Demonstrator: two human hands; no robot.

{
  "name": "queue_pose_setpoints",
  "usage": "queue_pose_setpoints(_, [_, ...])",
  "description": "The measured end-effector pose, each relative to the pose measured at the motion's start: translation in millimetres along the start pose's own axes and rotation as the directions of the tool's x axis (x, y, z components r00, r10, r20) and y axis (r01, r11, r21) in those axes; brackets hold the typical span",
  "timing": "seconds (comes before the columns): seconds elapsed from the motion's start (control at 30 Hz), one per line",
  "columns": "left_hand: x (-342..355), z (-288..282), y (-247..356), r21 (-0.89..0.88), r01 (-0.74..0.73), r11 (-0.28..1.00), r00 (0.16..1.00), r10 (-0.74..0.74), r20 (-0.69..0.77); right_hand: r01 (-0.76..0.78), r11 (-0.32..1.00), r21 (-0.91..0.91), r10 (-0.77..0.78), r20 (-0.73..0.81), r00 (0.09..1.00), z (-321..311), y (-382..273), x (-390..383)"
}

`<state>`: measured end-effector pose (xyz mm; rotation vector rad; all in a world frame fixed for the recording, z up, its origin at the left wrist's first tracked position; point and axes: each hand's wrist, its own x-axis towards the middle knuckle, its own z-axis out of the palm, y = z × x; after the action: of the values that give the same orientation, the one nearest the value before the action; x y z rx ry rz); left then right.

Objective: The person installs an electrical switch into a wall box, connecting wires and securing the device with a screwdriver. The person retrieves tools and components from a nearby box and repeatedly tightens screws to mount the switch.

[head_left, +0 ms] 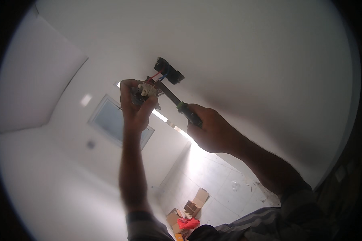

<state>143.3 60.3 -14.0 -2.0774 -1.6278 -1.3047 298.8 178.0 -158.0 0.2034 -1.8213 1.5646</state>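
My left hand [134, 106] holds a small white switch or socket module [147, 90] pulled out from a dark wall box [169, 71] in the white wall. Red and blue wires [159, 76] run from the box to the module. My right hand [211, 130] grips a screwdriver [177, 102] with a green and black handle. Its shaft points up and left, and its tip meets the module beside my left fingers.
A white wall [249, 60] fills most of the view. A framed window or panel [116, 120] sits in the far wall. Cardboard boxes [195, 205] and a red bag [188, 223] lie on the tiled floor below.
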Motion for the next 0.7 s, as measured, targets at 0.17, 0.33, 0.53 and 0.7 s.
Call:
queue_pose_setpoints(0.17, [4, -2, 1, 0.040, 0.015, 0.999, 1.000, -0.014, -0.018, 0.008, 1.000, -0.005, -0.007, 0.007, 1.000, -1, -5, 2])
queue_pose_setpoints(0.33, [3, 0, -1, -0.041, 0.048, 0.998, 0.999, -0.048, 0.006, -0.002, 1.000, 0.010, 0.002, -0.007, 1.000, 1, -4, 2])
queue_pose_setpoints(0.53, [4, -2, -6, -0.040, 0.047, 0.998, 0.998, -0.046, 0.034, -0.001, 1.000, -0.002, 0.001, 0.015, 1.000, -2, -8, 0])
queue_pose_setpoints(0.7, [6, -6, -15, -0.214, 0.044, 0.976, 0.993, -0.019, 0.117, 0.021, 1.000, -0.006, -0.021, 0.007, 1.000, -4, -5, 0])
